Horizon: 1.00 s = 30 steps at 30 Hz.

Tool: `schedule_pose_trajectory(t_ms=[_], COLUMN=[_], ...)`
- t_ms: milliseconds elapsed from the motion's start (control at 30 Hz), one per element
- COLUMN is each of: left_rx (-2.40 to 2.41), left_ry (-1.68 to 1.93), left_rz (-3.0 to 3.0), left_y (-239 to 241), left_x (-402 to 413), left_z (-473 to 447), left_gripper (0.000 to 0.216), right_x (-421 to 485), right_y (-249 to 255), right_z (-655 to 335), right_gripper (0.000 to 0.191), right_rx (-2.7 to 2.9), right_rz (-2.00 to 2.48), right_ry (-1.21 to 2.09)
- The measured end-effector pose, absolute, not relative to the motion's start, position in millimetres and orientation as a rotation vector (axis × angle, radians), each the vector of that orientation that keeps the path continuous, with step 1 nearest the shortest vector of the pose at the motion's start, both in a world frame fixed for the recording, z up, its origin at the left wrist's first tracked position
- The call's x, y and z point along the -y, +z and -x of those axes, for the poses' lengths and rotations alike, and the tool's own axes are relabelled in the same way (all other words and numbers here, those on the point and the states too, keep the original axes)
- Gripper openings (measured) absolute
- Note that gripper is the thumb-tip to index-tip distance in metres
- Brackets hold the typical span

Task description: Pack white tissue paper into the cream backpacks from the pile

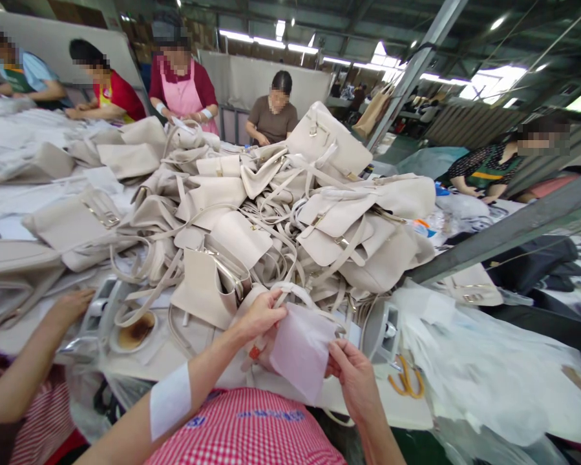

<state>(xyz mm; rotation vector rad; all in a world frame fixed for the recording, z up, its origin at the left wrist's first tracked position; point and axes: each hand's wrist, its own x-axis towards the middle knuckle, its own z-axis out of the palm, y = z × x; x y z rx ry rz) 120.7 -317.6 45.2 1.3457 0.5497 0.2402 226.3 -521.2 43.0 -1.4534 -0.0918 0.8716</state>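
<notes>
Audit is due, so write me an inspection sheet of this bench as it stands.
Surface: table is pale and mostly buried; a bare strip shows at the near edge.
Job's things: a thin pale sheet is held in front of a big pile of cream handbags.
Clutter: yellow-handled scissors lie right of the sheet; a stained round dish sits on the left; clear plastic bags are heaped on the right.
Hands: left hand pinches the sheet's top edge; right hand grips its lower right edge. A neighbour's hand rests on the table at left.
Cables: nothing seen.
Surroundings: co-workers across the table; a slanted steel post; roof lights.
</notes>
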Motion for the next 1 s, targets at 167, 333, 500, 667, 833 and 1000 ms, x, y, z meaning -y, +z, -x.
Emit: schedule_pose_trajectory(t_ms=[167, 333, 500, 667, 833, 1000], left_rx=[-0.584, -0.576, -0.563, -0.58, -0.678, -0.625], left_ry=[0.269, 0.273, 0.222, 0.15, 0.085, 0.083], left_rz=[-1.378, -1.379, -1.375, -1.282, -1.326, -1.221], left_y=[45.4, 44.5, 51.5, 62.8, 71.2, 77.3], left_x=[318.2, 318.1, 320.2, 312.6, 300.5, 306.8], left_z=[-123.6, -125.5, -125.4, -124.1, -117.5, -111.2], left_gripper=[0.019, 0.023, 0.025, 0.019, 0.015, 0.018], right_x=[525.3, 529.6, 520.3, 497.8, 480.5, 464.7], right_y=[48.4, 48.7, 55.2, 58.6, 42.9, 25.2], right_z=[-229.6, -231.5, -228.0, -210.4, -193.6, -190.1], right_gripper=[0.045, 0.046, 0.05, 0.035, 0.04, 0.037], right_rx=[0.07, 0.072, 0.217, 0.291, 0.249, 0.105], right_rz=[1.455, 1.433, 1.451, 1.429, 1.414, 1.257], right_ry=[0.907, 0.912, 0.95, 1.193, 1.217, 1.127])
